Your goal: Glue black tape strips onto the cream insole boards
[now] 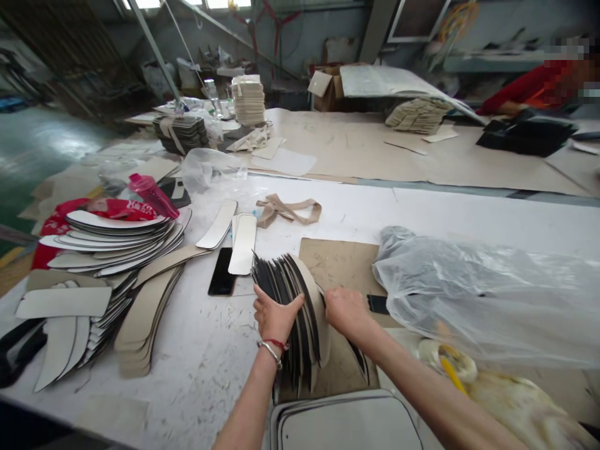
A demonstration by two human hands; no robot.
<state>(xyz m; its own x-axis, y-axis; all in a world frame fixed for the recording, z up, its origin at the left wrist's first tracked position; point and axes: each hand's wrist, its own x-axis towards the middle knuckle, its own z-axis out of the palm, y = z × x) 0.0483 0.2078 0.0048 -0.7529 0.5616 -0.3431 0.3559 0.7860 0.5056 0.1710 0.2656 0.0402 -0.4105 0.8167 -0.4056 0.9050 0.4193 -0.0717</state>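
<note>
A thick stack of curved dark-edged panels (300, 319) stands on edge in front of me, its pieces fanned apart at the top. My left hand (276, 315) grips the near left side of this stack, thumb over the edges and fingers on the outer side. Against the stack's right face, my right hand (345, 307) is closed in a fist; what its fingers hold is hidden. Under the stack lies a brown board (337, 259). Nearest to me rests a pile of rounded light panels (349, 425).
Piles of curved panels (134, 312) cover the table's left side, near a phone (221, 272) and a pink bottle (152, 194). Plastic sheeting (469, 287) lies right, with a tape roll (447, 359) nearer me. Across the far table, a person in a red sleeve (520, 87) handles black material.
</note>
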